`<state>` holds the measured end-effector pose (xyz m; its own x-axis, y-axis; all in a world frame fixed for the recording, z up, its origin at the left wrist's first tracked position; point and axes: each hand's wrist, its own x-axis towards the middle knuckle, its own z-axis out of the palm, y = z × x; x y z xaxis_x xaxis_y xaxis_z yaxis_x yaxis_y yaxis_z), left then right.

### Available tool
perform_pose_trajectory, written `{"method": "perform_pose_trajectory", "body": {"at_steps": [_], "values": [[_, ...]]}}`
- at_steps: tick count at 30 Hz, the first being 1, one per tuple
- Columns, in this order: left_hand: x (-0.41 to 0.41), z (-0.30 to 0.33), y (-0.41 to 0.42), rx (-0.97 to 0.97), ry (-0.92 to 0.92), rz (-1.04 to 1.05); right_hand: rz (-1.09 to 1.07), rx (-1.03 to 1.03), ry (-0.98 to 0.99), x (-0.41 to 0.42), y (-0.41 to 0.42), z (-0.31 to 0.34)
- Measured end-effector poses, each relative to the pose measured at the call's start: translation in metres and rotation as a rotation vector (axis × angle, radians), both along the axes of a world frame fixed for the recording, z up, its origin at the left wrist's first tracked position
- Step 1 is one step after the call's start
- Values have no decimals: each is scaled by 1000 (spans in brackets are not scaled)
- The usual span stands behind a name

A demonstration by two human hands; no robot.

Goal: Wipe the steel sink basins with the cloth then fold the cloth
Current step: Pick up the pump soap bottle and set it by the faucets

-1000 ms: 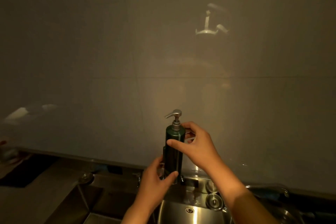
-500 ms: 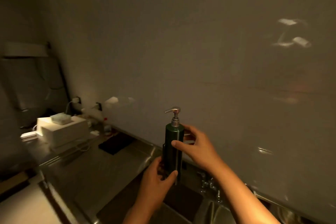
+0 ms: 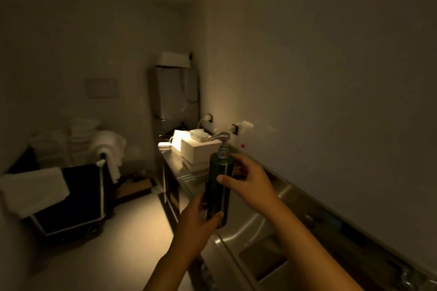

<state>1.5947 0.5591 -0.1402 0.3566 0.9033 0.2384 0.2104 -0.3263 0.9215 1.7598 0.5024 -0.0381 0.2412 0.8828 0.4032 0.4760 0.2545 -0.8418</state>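
Observation:
A dark green pump bottle (image 3: 218,181) with a silver pump head is held upright in front of me, above the counter's edge. My left hand (image 3: 196,224) grips its lower part from below. My right hand (image 3: 250,182) holds its upper body from the right, thumb across the front. The steel sink basin (image 3: 264,260) lies low at the right, along the wall, only partly in view. No cloth for wiping shows near the sink.
A steel counter (image 3: 186,175) runs along the right wall with white boxes (image 3: 194,146) at its far end, by wall sockets. A tall steel cabinet (image 3: 173,94) stands in the corner. A dark cart (image 3: 71,198) with white towels stands on the left.
My view has swung far to the left, from the wall above the sink to the room's far end. Both hands have kept their hold on the pump bottle.

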Motion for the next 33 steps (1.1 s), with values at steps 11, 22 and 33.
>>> {"method": "perform_pose_trajectory", "body": {"at_steps": [11, 22, 33], "values": [[-205, 2, 35, 30, -35, 316, 336, -39, 12, -199, 97, 3], [-338, -2, 46, 39, -128, 574, 648, -7, 78, -339, 164, -5], [-346, -3, 135, 41, -135, 642, 745, 15, 85, -357, 271, -13]]}}
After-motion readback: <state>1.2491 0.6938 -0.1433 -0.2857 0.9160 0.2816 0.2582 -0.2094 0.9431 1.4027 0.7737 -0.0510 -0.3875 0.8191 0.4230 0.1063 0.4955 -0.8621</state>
